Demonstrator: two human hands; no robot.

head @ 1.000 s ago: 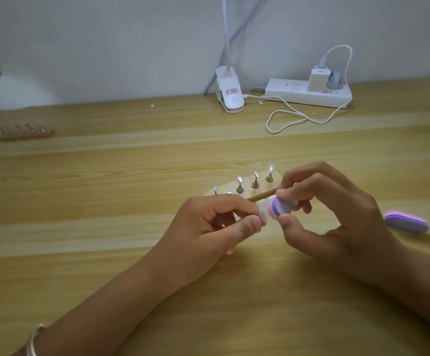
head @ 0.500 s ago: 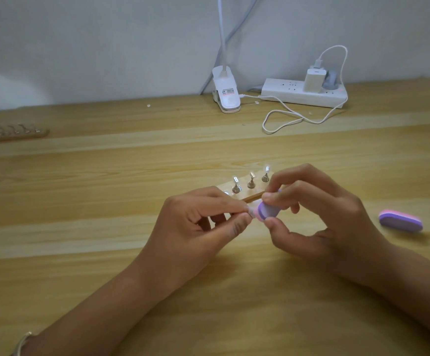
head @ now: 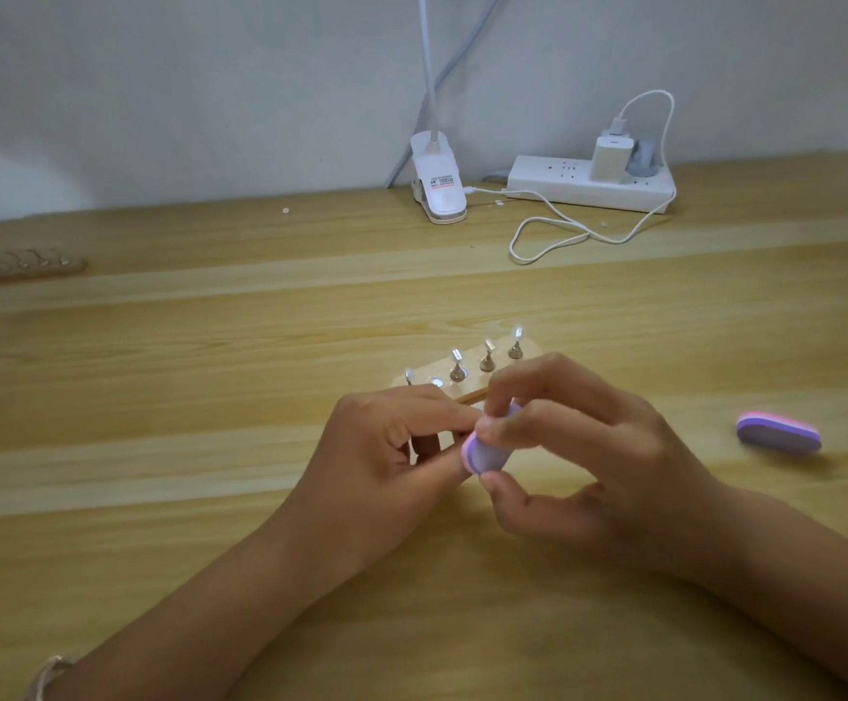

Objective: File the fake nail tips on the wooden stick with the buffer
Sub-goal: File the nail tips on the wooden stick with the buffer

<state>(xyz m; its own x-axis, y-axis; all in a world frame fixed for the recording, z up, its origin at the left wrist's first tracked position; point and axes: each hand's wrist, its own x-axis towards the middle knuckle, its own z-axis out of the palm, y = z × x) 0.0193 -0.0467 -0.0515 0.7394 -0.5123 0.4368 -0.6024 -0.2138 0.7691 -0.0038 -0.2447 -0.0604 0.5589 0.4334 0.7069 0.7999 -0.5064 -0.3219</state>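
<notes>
Right hand [head: 604, 473] grips purple-pink buffer [head: 487, 450] between thumb and fingertips, above desk [head: 209, 397]. Left hand [head: 391, 457] curled, thumb and forefinger pinched at buffer's edge; what they hold, cannot tell. Wooden stick [head: 475, 383] just behind hands, nail tips [head: 488, 345] upright on its pegs. Second buffer [head: 778, 435] lies at right. Power strip [head: 588, 189] holds charger [head: 611, 159].

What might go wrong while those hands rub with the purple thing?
1. The right hand grips the buffer against the pinched fingertips of the left hand; the nail tip it seems to hold is hidden, so skin may get rubbed.
2. Both hands work close to the wooden stick; a bump might topple its upright tips.
</notes>
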